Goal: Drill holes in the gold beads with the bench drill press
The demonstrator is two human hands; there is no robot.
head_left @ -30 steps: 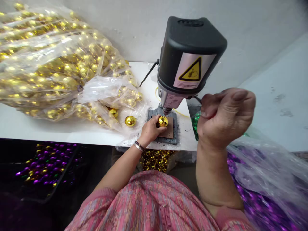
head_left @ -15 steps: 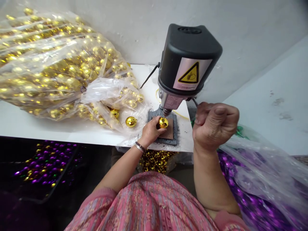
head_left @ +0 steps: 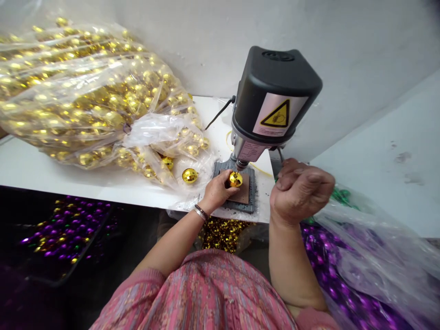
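My left hand [head_left: 220, 189] pinches a shiny gold faceted ball [head_left: 235, 179] between thumb and fingers, on a brown board [head_left: 242, 195] over the grey base [head_left: 253, 201] of a small black bench drill press [head_left: 285, 78]. The drill's chuck [head_left: 242, 164] is directly above the ball, with the bit at the ball's top. My right hand [head_left: 302, 192] is closed on the drill's feed lever [head_left: 281, 155], whose end is hidden in the fist. A second gold ball [head_left: 189, 175] lies on the white table left of my left hand.
A large clear bag of gold balls [head_left: 103, 96] covers the table's left side. Dark shavings lie around the drill base. Below are gold pieces [head_left: 223, 234] near my lap, purple ornaments [head_left: 68, 229] at left and a bag of purple ornaments [head_left: 337, 270] at right.
My right hand has moved down and toward the drill with the lever. My left hand keeps the ball under the bit. The whole view has shifted slightly.
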